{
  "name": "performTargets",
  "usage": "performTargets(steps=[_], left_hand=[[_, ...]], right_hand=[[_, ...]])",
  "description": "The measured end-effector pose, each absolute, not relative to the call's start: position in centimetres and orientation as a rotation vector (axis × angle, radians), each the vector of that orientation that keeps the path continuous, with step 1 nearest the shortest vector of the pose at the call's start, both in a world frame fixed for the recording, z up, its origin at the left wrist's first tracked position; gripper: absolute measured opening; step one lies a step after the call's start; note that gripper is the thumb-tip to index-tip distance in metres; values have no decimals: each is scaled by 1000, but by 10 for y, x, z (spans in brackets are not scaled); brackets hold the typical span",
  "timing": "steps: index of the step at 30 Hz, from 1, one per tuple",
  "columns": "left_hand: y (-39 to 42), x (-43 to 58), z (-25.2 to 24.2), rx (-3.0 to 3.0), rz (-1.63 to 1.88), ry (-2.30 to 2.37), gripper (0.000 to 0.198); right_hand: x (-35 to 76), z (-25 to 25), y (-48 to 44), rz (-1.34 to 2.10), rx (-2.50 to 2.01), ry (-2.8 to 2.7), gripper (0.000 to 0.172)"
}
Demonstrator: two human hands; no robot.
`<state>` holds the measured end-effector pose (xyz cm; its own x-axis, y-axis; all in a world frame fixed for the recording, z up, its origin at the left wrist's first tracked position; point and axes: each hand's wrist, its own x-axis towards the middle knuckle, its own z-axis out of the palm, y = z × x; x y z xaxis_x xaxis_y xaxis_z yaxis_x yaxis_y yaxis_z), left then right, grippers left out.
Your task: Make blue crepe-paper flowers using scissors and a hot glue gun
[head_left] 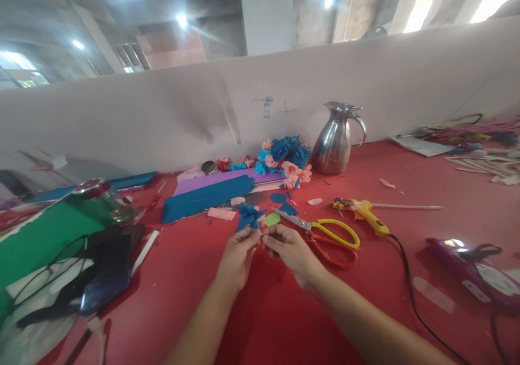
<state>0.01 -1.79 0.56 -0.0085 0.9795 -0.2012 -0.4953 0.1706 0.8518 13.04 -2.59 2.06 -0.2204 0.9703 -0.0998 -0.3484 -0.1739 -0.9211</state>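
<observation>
My left hand (pixel 239 255) is closed at the fingertips on a dark blue paper flower (pixel 248 214), its petals standing up above the fingers. Just to its right, my right hand (pixel 289 247) is pinched, its fingertips almost meeting those of the left. What sits in that pinch is too small to make out. A light green paper piece (pixel 273 219) shows just beyond the right fingers. Scissors (pixel 320 229) with yellow and red handles lie right of it, blades partly open. Blue paper petals (pixel 288 208) are scattered beyond.
A yellow glue gun (pixel 371 216) with its black cord lies right. Behind stand a steel jug (pixel 333 140) and a heap of blue and pink paper flowers (pixel 289 151). Blue paper strips (pixel 207 197), a glass jar (pixel 101 200) and a purple power strip (pixel 473 270) are around.
</observation>
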Motion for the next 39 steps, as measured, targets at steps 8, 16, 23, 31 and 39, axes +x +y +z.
performTargets(steps=[8,16,23,31,39], left_hand=[[-20,-3,8,666,1229,804,19],[-20,-4,10,647,1209,759,21],[-19,-7,6,585,1206,782,24],[-19,-2,10,646,1290,813,25],[-19,-4,0,771,1284,913,21]], right_hand=[[131,25,-28,1752,-867,-886,34],[132,25,-29,1880,-795,-834,34],[129,23,-30,1884,-799,-900,34],[127,18,-29,1459,-982,-1053,18],[130,27,-32,1472,-851,-950,23]])
